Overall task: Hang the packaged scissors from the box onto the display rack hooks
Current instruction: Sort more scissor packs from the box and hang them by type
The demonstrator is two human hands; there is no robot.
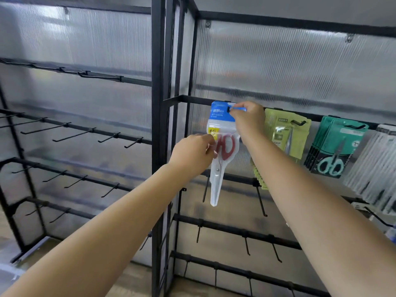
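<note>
A packaged pair of red-handled scissors [221,146] with a blue header card hangs upright in front of the right rack's upper bar [192,99]. My right hand [248,120] pinches the top of the blue card at its hanging slot, where the tip of a black hook [228,109] shows. My left hand [194,154] pinches the pack's left edge beside the red handles. The box is out of view.
To the right hang green packs [286,136], several dark packs with teal scissors [336,146] and clear packs [375,163]. Several bare hooks [260,200] stick out on the lower bars. The left rack [85,129] holds only bare hooks.
</note>
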